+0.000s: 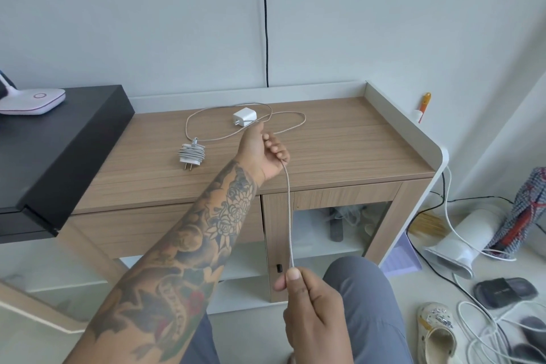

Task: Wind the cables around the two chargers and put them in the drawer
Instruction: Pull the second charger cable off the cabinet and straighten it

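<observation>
A white charger (244, 117) lies on the wooden cabinet top (339, 145), its pale cable (291, 127) looping loosely around it. My left hand (264, 154) is closed on that cable just in front of the charger. From there the cable runs straight down (290, 216) to my right hand (313, 301), which pinches its lower part between thumb and finger. A second charger (191, 154), with its cable wound tightly around it, rests on the cabinet top to the left, prongs toward me. The wooden drawer (165, 227) under the top is closed.
A black unit (59, 151) with a white device (32, 100) on it stands at the left. A black wire (266, 23) hangs down the wall. The cabinet has a glass door (339, 230). Sandals, loose white cables (478, 331) and a white appliance (461, 245) lie on the floor at right.
</observation>
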